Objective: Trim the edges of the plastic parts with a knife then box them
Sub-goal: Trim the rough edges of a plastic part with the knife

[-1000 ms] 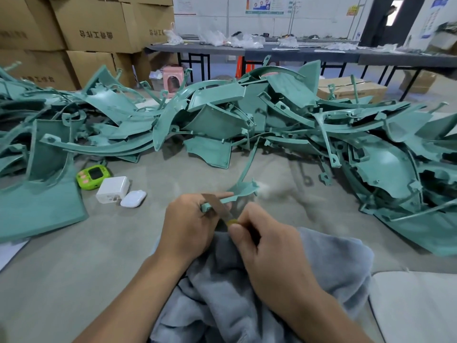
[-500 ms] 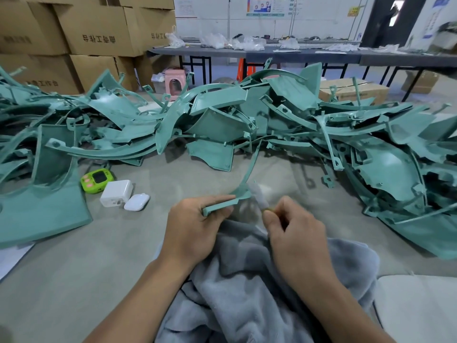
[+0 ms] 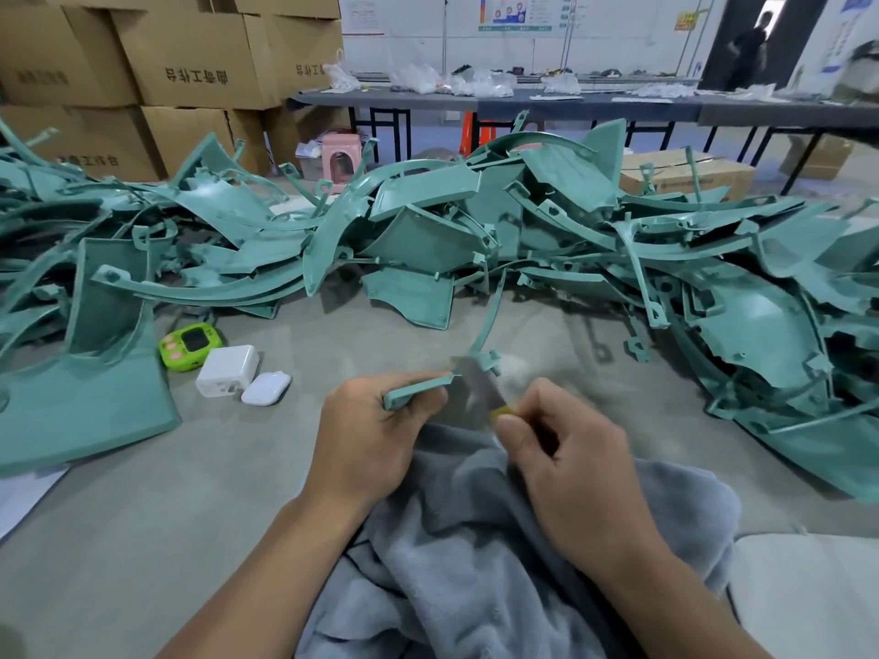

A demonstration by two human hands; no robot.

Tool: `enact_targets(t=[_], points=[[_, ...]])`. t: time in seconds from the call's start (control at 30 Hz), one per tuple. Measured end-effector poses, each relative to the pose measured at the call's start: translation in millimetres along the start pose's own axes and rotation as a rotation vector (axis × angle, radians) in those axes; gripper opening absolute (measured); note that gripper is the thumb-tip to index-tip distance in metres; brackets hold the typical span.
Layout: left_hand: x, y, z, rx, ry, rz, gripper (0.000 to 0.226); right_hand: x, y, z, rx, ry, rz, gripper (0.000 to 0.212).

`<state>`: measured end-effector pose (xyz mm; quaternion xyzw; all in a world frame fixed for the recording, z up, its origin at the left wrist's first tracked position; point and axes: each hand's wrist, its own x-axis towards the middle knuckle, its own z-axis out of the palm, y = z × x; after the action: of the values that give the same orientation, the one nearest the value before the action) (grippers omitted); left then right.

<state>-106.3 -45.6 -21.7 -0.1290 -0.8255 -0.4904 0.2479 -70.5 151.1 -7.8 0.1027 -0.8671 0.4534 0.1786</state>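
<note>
Slim teal plastic part [image 3: 416,387], a curved strip with a clip at its bend, held above the grey tabletop [image 3: 142,516] in front of the person. The left hand [image 3: 371,439] grasps its near end, fingers curled round the strip, while the far end arcs up toward the heap. The right hand [image 3: 575,459] is clenched on the yellow handle of a knife [image 3: 478,385], whose blade lies against the part at its bend, beside the clip. One second ago the two hands were pressed close together and the blade was hidden. Half a second ago the right hand had drawn away and the blade showed only as a blur. Now the hands are apart and the blade is plain against the strip. A grey towel [image 3: 475,539] lies bunched under both forearms. To the left on the tabletop are a green timer [image 3: 190,347], a white charger [image 3: 228,371] and a white earbud case [image 3: 266,387], the last two touching. A heap of teal plastic parts [image 3: 475,230] spans the tabletop behind. Closed cardboard boxes [image 3: 190,64] are stacked at the back left, and a further carton [image 3: 685,173] sits beyond the heap on the right. Their contents are hidden.
</note>
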Motion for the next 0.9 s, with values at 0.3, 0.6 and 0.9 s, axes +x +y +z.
enact_targets(t=[0.3, 0.6, 0.9], points=[[-2.5, 1.4, -0.2, 0.029, -0.033, 0.013, 0.026, 4.3, 7.7, -0.3, -0.016, 0.035, 0.007, 0.027], [0.8, 11.7, -2.8, -0.362, 0.028, -0.204, 0.022, 18.3, 24.7, -20.9, 0.128, 0.261, 0.206, 0.026], [9.3, -4.3, -24.4, -0.876, -0.128, -0.384, 0.037, 15.2, 16.9, -18.6, 0.184, 0.149, 0.056, 0.022]])
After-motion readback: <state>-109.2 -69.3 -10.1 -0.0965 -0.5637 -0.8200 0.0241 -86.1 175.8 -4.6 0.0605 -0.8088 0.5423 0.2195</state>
